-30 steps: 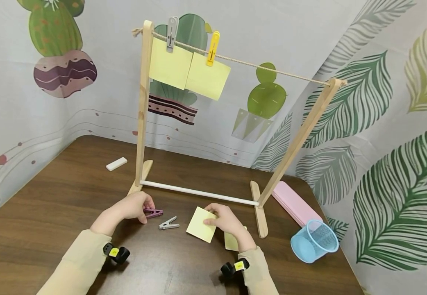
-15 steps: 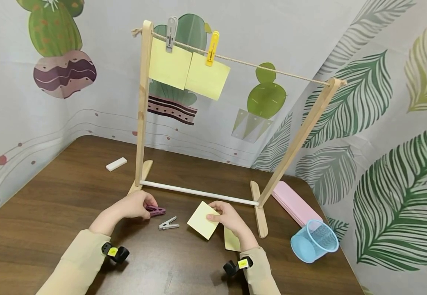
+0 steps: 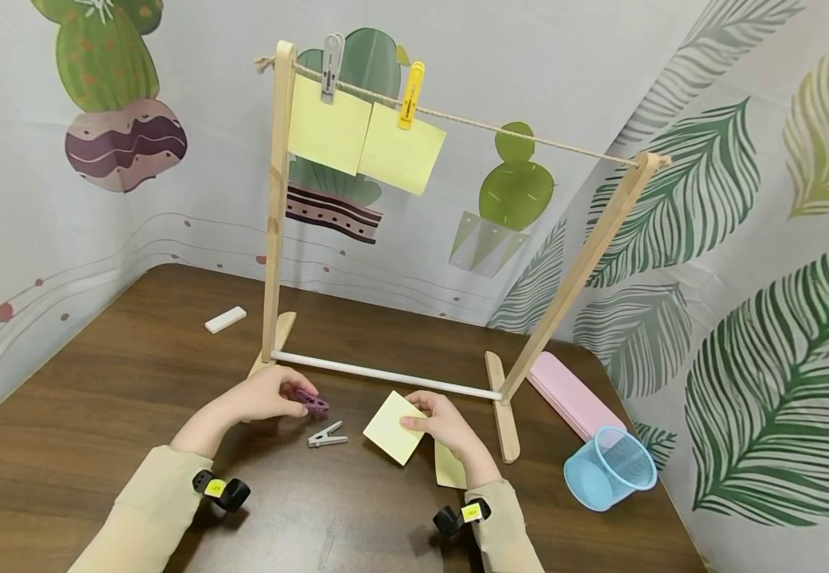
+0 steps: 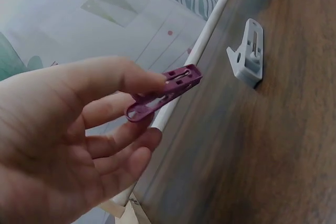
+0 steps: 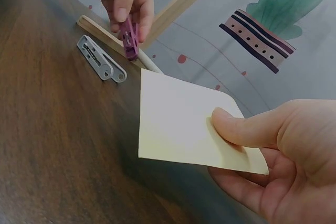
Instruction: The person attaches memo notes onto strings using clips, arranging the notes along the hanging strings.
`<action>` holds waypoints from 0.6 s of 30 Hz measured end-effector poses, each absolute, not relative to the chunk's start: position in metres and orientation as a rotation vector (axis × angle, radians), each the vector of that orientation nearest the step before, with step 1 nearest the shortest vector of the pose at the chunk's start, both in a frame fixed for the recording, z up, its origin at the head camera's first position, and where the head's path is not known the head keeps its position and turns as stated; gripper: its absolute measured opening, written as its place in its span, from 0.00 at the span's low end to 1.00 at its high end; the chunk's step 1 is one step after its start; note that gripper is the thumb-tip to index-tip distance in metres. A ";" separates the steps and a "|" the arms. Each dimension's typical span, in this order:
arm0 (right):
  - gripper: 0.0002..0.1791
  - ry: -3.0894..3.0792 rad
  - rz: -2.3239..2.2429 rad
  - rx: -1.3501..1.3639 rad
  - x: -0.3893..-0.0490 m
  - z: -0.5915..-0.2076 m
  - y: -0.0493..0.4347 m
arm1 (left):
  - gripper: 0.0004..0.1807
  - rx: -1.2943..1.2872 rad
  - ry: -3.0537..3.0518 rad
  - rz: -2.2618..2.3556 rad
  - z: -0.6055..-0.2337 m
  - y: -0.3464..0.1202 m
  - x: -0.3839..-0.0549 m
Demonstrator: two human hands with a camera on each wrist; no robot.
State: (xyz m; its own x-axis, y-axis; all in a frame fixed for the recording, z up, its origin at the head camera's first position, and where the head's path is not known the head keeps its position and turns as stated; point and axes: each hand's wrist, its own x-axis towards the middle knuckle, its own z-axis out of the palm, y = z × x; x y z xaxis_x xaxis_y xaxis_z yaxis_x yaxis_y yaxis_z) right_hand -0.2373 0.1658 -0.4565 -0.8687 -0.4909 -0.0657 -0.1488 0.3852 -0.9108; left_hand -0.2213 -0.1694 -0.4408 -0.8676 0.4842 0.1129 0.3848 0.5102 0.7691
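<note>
My left hand [image 3: 269,395] pinches a purple clothespin [image 4: 170,90] between thumb and fingers, its nose pointing away from the palm. A yellow sticky note [image 5: 184,124] is held in my right hand [image 3: 441,423], thumb on its face and fingers behind. Between the hands a grey clothespin [image 3: 327,434] lies on the table. Another yellow note [image 3: 450,467] lies partly hidden beneath my right wrist. Above, two yellow notes hang from the rope [image 3: 515,130] of a wooden rack, one by a grey clothespin [image 3: 332,68], the other by a yellow clothespin [image 3: 410,95].
The rack's wooden posts [image 3: 579,270] and white crossbar [image 3: 386,374] stand just beyond my hands. A pink case [image 3: 575,395] and a blue mesh cup [image 3: 593,477] are at the right. At the back left lies a white block [image 3: 226,319].
My left hand has lifted the purple clothespin and shifted it slightly right and away from me. The right hand has raised and turned its sticky note.
</note>
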 end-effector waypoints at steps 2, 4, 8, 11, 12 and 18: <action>0.18 2.322 -1.482 -0.559 -0.237 -0.457 0.166 | 0.15 0.781 2.631 1.326 -0.441 -0.169 -0.222; 0.18 2.327 -1.479 -0.559 -0.237 -0.457 0.166 | 0.15 0.810 2.638 1.351 -0.440 -0.169 -0.222; 0.18 2.334 -1.479 -0.555 -0.237 -0.456 0.166 | 0.18 0.840 2.661 1.392 -0.437 -0.167 -0.222; 0.18 2.339 -1.479 -0.546 -0.237 -0.456 0.166 | 0.19 0.789 2.664 1.478 -0.434 -0.164 -0.221; 0.18 2.341 -1.478 -0.542 -0.238 -0.456 0.166 | 0.20 0.765 2.656 1.519 -0.432 -0.163 -0.221; 0.17 2.345 -1.483 -0.519 -0.237 -0.454 0.165 | 0.19 0.591 2.608 1.723 -0.427 -0.160 -0.219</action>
